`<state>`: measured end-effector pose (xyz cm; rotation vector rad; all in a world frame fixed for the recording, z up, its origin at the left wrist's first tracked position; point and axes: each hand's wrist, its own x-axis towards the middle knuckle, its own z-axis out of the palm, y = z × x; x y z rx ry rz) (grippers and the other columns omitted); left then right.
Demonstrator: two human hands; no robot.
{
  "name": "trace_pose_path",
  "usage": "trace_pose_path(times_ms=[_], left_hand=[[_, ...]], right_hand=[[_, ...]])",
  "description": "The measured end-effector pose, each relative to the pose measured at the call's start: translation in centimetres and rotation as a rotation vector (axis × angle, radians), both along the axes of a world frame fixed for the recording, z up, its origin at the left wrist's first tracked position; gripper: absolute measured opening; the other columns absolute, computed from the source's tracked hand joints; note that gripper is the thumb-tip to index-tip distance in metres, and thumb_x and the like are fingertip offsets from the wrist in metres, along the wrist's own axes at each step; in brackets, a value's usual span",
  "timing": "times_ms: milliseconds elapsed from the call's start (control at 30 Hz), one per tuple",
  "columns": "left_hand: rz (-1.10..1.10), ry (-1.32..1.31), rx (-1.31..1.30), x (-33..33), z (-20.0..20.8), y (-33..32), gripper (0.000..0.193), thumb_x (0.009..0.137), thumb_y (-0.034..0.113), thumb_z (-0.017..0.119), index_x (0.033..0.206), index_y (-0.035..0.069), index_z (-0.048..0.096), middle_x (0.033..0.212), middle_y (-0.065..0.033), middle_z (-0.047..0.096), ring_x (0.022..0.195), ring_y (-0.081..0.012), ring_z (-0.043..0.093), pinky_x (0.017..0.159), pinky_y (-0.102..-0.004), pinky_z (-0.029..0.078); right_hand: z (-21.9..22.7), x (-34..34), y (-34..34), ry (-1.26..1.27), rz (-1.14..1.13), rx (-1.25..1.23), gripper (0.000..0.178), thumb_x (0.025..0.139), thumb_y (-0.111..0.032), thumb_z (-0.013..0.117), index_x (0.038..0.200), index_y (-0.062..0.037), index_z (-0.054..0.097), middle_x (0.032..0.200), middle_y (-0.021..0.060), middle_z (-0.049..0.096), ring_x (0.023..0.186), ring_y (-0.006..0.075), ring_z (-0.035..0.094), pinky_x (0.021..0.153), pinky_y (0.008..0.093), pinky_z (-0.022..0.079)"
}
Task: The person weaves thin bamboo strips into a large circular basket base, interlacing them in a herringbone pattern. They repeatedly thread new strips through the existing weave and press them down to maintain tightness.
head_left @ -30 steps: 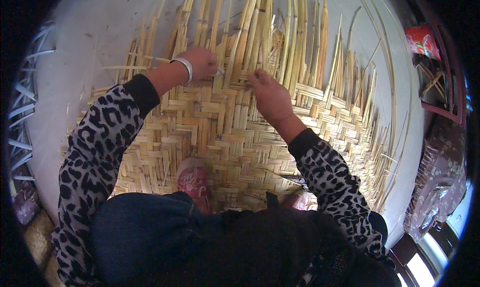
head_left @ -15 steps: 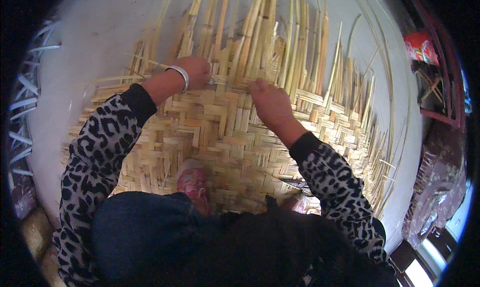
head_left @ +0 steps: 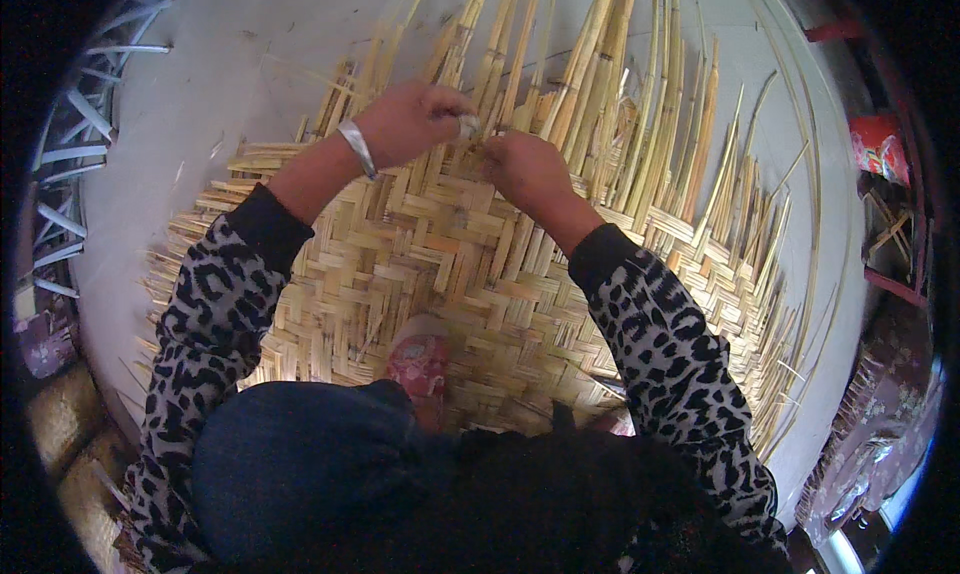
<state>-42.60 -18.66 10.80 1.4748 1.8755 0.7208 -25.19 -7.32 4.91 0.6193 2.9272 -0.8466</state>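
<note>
A large mat of flat, pale yellow split reeds (head_left: 440, 259) lies under me, woven in a zigzag pattern. Long unwoven reed strips (head_left: 590, 64) stick out from its far edge. My left hand (head_left: 415, 122), with a pale band at the wrist, is closed over that edge, a bit of something pale at its fingertips. Close beside it, my right hand (head_left: 530, 169) has its fingers curled at the reeds. Both hands are pinched where the weave meets the loose strips, and the fingers hide most of what they grip.
My red patterned shoe (head_left: 418, 369) rests on the mat. Pale grey floor (head_left: 130, 204) surrounds it. White rods (head_left: 75, 174) stand at the left, and a dark red rack (head_left: 895, 284) with a red item (head_left: 880, 146) is at the right. A brown patterned cloth (head_left: 870, 434) hangs lower right.
My hands have come closer together, the left moving right and the right slightly left. The mat and surroundings appear shifted to the right as the view moved.
</note>
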Motion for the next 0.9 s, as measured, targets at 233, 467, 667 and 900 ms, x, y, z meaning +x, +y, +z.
trace_pose_path(times_ms=[233,467,667,900], left_hand=[[0.297,-0.218,-0.231,-2.9,-5.1,-0.2,0.036,0.084,0.025,0.065,0.11,0.001,0.066,0.086,-0.0152,0.071,0.074,-0.0258,0.068,0.072,-0.0362,0.054],[0.147,-0.045,-0.061,-2.9,-9.0,3.8,0.043,0.081,0.03,0.069,0.112,0.001,0.065,0.095,-0.017,0.07,0.08,-0.0306,0.068,0.076,-0.0389,0.054],[0.059,0.146,-0.292,-3.7,-8.5,4.9,0.05,0.074,0.04,0.077,0.102,0.0,0.068,0.085,-0.0135,0.069,0.074,-0.0248,0.067,0.06,-0.037,0.054],[0.167,-0.223,-0.491,-2.4,-7.3,5.7,0.045,0.077,0.044,0.077,0.088,0.002,0.068,0.072,-0.0065,0.066,0.061,-0.0144,0.061,0.053,-0.0336,0.051]], right_hand=[[-1.0,0.3,-0.4,0.113,-0.217,-0.035,0.025,0.082,-0.029,0.065,0.087,-0.0044,0.065,0.077,0.0187,0.064,0.075,0.0398,0.063,0.068,0.0476,0.049],[-0.9,1.6,-0.8,0.199,-0.405,-0.161,0.027,0.085,-0.028,0.063,0.085,-0.0006,0.062,0.07,0.0189,0.062,0.068,0.0378,0.063,0.063,0.0443,0.049],[-0.5,2.0,-0.8,0.224,-0.427,-0.257,0.03,0.085,-0.029,0.065,0.085,0.0005,0.06,0.068,0.0171,0.062,0.064,0.0349,0.062,0.061,0.0428,0.048],[-0.7,2.5,-0.9,0.231,-0.502,-0.424,0.026,0.08,-0.026,0.068,0.09,-0.0029,0.063,0.072,0.0186,0.064,0.069,0.0365,0.064,0.064,0.0435,0.051]])
